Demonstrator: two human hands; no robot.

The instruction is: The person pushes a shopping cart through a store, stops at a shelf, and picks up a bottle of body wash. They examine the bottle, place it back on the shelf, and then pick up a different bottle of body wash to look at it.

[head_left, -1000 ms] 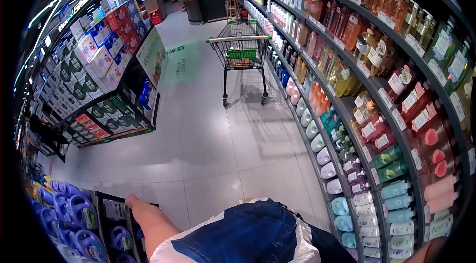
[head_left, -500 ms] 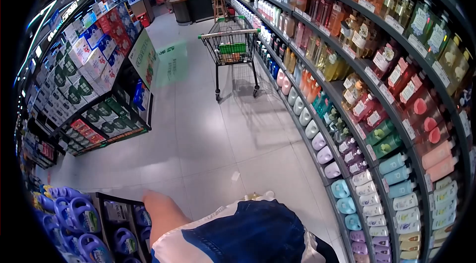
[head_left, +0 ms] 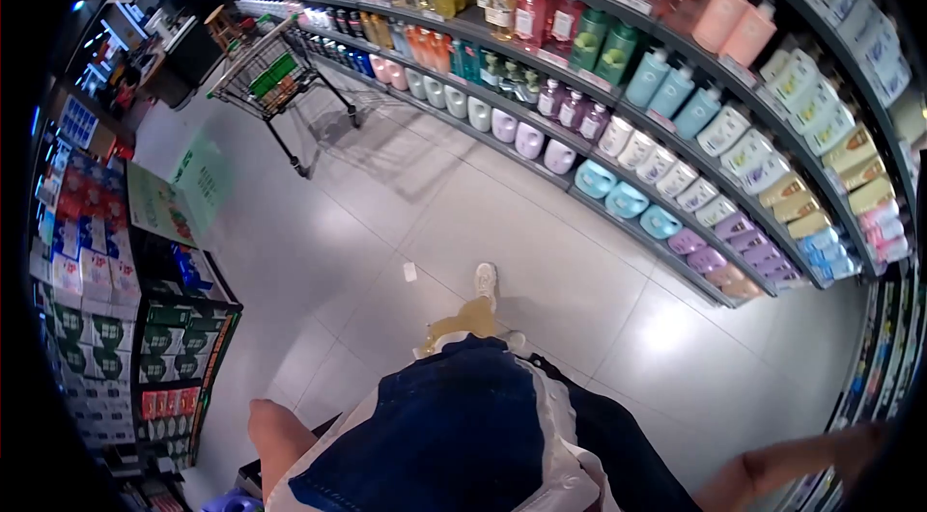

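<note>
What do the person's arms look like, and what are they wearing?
Both arms are bare, with no sleeves reaching down them. The left arm shows at the bottom left, the right arm at the bottom right. The hands themselves are out of view. No watch or bracelet shows. The top is dark blue with white edges, and one pale shoe shows on the floor.

- A shop: a supermarket aisle for toiletries and household goods.
- Long curved shelves (head_left: 618, 78) carry rows of coloured bottles (head_left: 666, 92) with price strips along the edges.
- A wire shopping trolley (head_left: 275, 78) stands on the pale tiled floor (head_left: 386, 213).
- Stacked boxed goods (head_left: 97, 319) fill a display on the other side.
- A checkout counter (head_left: 188, 54) shows at the far end.
</note>
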